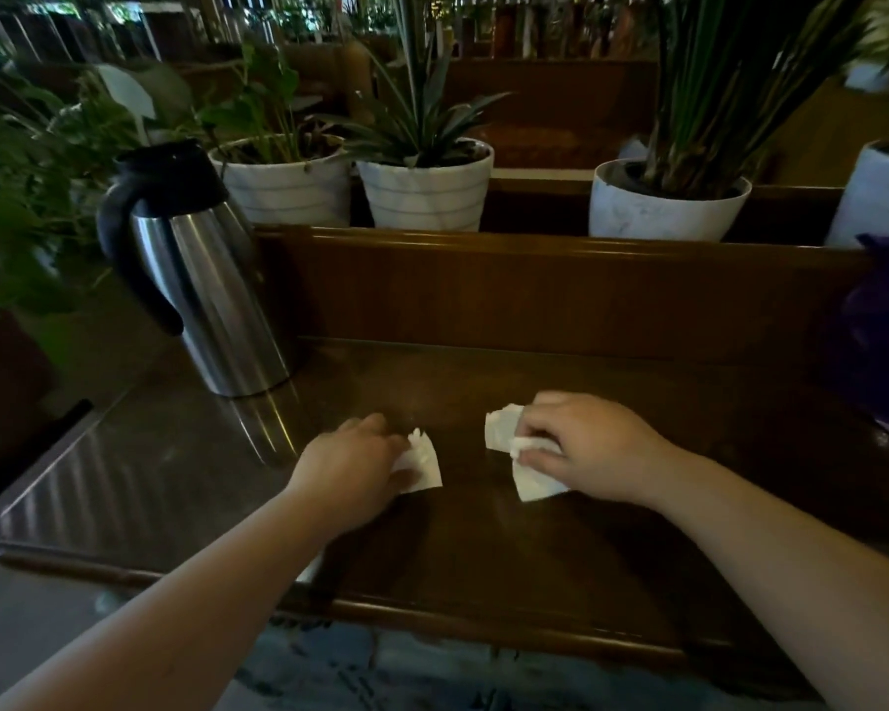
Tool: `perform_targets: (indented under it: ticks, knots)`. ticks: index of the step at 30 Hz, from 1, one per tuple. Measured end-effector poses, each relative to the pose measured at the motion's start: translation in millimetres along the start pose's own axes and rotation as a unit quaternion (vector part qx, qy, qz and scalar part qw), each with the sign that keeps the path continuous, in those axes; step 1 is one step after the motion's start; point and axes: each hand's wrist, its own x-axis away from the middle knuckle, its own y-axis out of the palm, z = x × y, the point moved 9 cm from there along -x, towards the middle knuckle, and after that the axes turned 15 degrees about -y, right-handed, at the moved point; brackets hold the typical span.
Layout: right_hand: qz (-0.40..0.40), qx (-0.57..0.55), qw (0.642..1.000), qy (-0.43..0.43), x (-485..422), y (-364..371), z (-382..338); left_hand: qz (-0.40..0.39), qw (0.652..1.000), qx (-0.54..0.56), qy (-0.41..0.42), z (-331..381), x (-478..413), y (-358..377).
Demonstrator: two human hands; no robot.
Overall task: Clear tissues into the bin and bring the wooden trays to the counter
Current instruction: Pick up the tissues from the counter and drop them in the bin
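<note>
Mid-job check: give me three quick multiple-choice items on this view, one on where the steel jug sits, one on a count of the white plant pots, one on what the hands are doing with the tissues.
1. Where is the steel jug?
A. on the table's far left
B. between the two hands
C. on the floor

2. How many white plant pots stand fully in view on the ledge behind the table?
A. one
B. three
C. six

3. What state are the tissues in?
A. both already in a bin
B. one under each hand on the table
C. stacked on a tray

Answers:
1 A, it stands left of and beyond the left hand.
2 B, pots at and; a fourth is cut off at the right edge.
3 B, the left tissue and the right tissue lie on the table, the right hand pinching its one.
</note>
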Motion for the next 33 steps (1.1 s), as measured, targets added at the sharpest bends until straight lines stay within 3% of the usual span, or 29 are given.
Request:
perform_targets:
  ticks: [4, 11, 17, 22, 33]
  knots:
    - [0.020, -0.008, 0.998, 0.052, -18, -8, 18, 0.033, 0.999, 0.013, 0.037, 10, 8, -6]
    - [-0.059, 0.000, 0.989, 0.138, -36, 30, 30, 0.097, 0.990, 0.061, 0.078, 12, 24, -33]
    - [-0.017, 0.013, 0.989, 0.145, -20, 32, 16, 0.096, 0.984, 0.095, 0.114, 8, 31, -48]
    - [0.069, -0.012, 0.980, 0.188, 31, 23, 2, 0.094, 0.966, 0.130, 0.202, 36, 41, -54]
    - [0.173, -0.034, 0.914, 0.364, 270, 26, -25, 0.073, 0.882, 0.145, 0.442, 237, 135, -41]
